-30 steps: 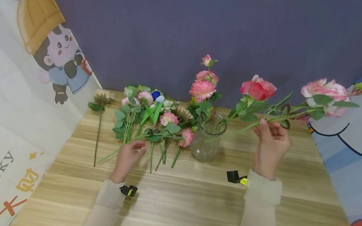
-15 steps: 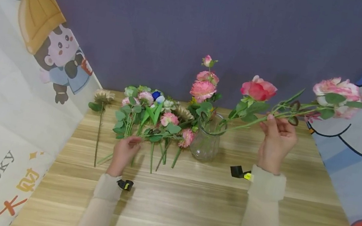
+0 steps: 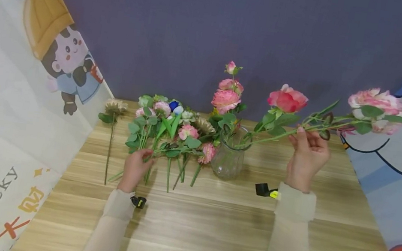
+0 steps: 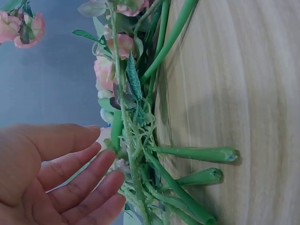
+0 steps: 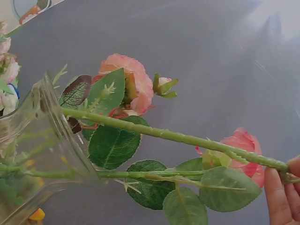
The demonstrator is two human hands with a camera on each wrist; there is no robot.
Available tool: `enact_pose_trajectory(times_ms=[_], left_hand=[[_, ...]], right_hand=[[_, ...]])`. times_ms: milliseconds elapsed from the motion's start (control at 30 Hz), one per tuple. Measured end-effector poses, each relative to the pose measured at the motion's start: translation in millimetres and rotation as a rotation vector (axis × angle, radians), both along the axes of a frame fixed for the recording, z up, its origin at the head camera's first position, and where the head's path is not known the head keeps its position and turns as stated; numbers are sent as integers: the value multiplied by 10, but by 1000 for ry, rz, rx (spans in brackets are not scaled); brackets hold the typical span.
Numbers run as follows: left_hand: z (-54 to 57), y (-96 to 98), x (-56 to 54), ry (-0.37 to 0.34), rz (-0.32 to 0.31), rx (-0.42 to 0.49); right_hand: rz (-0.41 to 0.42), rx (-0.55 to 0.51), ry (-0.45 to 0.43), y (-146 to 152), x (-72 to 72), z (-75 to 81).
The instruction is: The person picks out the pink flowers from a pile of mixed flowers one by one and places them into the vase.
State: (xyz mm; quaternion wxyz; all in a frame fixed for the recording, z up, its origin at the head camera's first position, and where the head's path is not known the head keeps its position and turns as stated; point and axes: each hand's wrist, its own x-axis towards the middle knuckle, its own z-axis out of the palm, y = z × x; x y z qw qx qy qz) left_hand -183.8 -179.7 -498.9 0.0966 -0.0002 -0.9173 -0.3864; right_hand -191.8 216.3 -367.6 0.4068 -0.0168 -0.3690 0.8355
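My right hand (image 3: 306, 158) pinches the green stem (image 5: 178, 137) of a pink-and-white flower (image 3: 377, 104) between thumb and fingers. That flower leans far to the right, and its stem's lower end reaches the mouth of the glass vase (image 3: 227, 164). A coral-pink flower (image 3: 288, 99) leans out of the vase to the right, while a taller pink flower (image 3: 226, 99) rises from it behind. My left hand (image 3: 135, 170) is beside the heap of loose flowers (image 3: 188, 132). In the left wrist view its fingers (image 4: 89, 187) are slightly bent next to the stems (image 4: 133, 164), gripping none.
A single beige flower (image 3: 115, 108) lies apart at the left of the wooden table (image 3: 199, 238). Several cut stem ends point toward the front from the heap. A dark wall panel (image 3: 214, 36) stands behind, with printed curtains (image 3: 0, 82) at the sides.
My right hand has moved slightly right with the pink-and-white flower, bringing its stem's end to the vase mouth. My left hand has shifted a little left and back along the loose stems.
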Motion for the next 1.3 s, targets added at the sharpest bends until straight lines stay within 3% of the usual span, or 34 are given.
enact_pose_trajectory(times_ms=[200,467,1000,1300], left_hand=[[-28,-17,-26,12,20,-31],[-70,-37,-43,43,12,-75],[-74,-36,-55,35,7,-119],[-100,-38,-66,46,15,-129]], right_hand=[[-9,27,-74,-28,-20,-54],[13,60,-112,-117,-23,-127],[61,155,-195,-269,-67,-313],[100,217,-185,-360,-67,-426]])
